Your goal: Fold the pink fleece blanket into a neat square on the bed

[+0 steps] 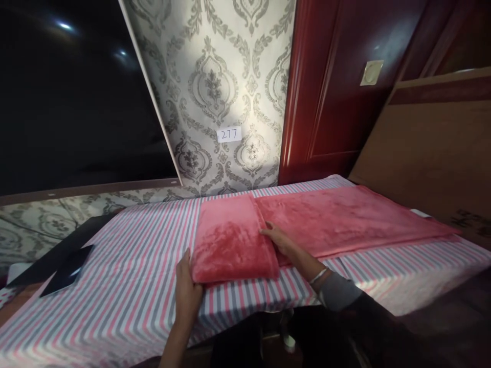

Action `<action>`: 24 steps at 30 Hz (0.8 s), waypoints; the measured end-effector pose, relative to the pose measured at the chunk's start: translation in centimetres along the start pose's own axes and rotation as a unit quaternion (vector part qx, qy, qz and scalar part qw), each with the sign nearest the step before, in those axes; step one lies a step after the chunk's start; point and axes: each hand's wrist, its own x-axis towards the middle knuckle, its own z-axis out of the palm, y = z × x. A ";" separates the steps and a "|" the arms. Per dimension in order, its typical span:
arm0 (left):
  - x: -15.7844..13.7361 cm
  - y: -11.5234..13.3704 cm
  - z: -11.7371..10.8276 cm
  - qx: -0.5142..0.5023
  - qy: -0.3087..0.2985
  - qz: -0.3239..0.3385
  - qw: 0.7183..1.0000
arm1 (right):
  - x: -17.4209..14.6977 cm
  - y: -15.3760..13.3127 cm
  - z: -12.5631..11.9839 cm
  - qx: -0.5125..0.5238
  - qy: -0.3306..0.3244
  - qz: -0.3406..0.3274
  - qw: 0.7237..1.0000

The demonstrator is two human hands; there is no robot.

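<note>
A plush pink-red blanket lies lengthwise on a striped cloth, with its left end folded over into a thicker, roughly rectangular stack. My left hand rests against the stack's near left edge, fingers stretched out along its side; some fingertips are hidden by the fabric. At the stack's right edge, my right hand has its thumb and fingers closed on the folded layer. The lower fingers of that hand are partly out of sight. Beyond it, a single long strip of the blanket runs flat to the right.
A pink, grey and white striped cloth covers the table. A dark tablet-like device lies at the left. Behind stand a large black screen, a patterned wall with a "277" label, a red wooden panel and a cardboard sheet.
</note>
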 end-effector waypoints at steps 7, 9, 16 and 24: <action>-0.3 -1.2 -0.4 -0.067 -0.028 -0.052 0.996 | 1.8 1.3 -0.2 -0.031 0.033 -0.041 0.998; -0.3 -1.8 -1.1 -0.121 -0.070 -0.112 0.984 | 1.7 1.6 -0.4 -0.022 0.021 -0.044 0.999; 3.8 -1.8 -2.6 -0.364 -0.166 -0.319 0.859 | 2.0 1.9 -0.3 -0.009 -0.009 -0.073 0.997; 10.5 0.9 1.1 -0.242 -0.144 -0.340 0.897 | 5.4 0.0 -1.7 -0.143 0.070 -0.066 0.985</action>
